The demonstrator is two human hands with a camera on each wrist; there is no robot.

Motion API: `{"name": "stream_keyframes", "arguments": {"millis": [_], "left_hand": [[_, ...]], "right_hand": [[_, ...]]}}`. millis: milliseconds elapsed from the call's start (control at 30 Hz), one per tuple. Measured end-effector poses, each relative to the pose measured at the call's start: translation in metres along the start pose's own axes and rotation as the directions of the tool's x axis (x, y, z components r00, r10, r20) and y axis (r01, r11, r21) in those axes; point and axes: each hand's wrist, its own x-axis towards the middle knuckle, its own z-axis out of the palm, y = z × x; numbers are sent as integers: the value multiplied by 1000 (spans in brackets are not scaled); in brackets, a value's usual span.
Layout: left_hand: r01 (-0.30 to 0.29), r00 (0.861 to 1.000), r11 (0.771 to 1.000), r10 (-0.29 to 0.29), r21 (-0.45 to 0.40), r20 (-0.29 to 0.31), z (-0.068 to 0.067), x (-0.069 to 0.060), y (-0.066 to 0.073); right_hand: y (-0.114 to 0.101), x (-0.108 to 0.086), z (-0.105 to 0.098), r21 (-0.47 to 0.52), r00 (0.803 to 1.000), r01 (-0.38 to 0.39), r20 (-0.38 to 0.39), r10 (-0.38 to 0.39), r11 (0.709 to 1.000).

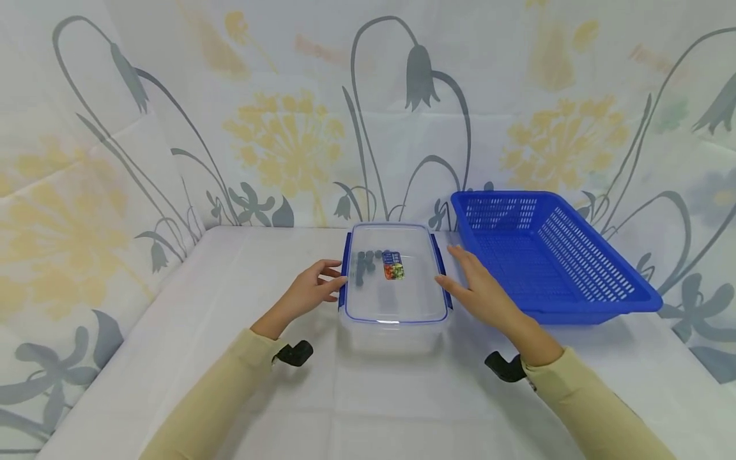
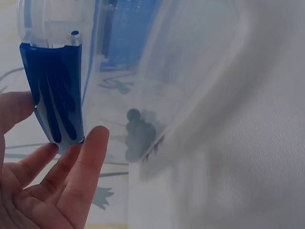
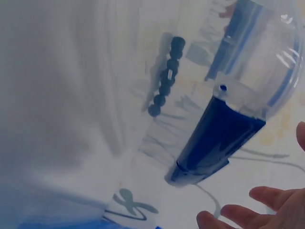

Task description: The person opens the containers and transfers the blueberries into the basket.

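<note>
A clear plastic food container (image 1: pixel 420 281) with a blue-edged lid and dark blue side clasps stands on the white cloth. Through its walls shows a row of dark, round, bead-like pieces (image 3: pixel 167 78); their kind is unclear. My left hand (image 1: pixel 310 291) is at the left clasp (image 2: pixel 57 90). Its thumb touches the clasp's edge, and the loosely bent fingers lie at the clasp's lower end. Beside the right clasp (image 3: pixel 214 138), my right hand (image 1: pixel 480 291) has its fingers spread and holds nothing. A coloured label (image 1: pixel 393 265) is on the lid.
A blue plastic basket (image 1: pixel 609 306) with slotted walls stands to the right, behind my right hand. A white cloth (image 1: pixel 230 287) covers the table, and a flower-printed curtain (image 1: pixel 322 76) hangs behind. A black wrist camera mount (image 1: pixel 296 353) sticks out below the left sleeve.
</note>
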Motion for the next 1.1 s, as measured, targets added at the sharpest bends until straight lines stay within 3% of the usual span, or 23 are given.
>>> {"name": "stream_keyframes", "arguments": {"millis": [400, 867, 1100], "left_hand": [[9, 1000, 990, -7, -142, 13, 5, -1, 1], [11, 999, 998, -14, -69, -46, 9, 0, 6], [18, 999, 996, -22, -85, -50, 11, 0, 9]], "right_hand": [[8, 1, 20, 145, 995, -23, 96, 9, 989], [9, 3, 23, 124, 996, -44, 77, 35, 991], [8, 3, 21, 138, 998, -44, 61, 36, 989]]}}
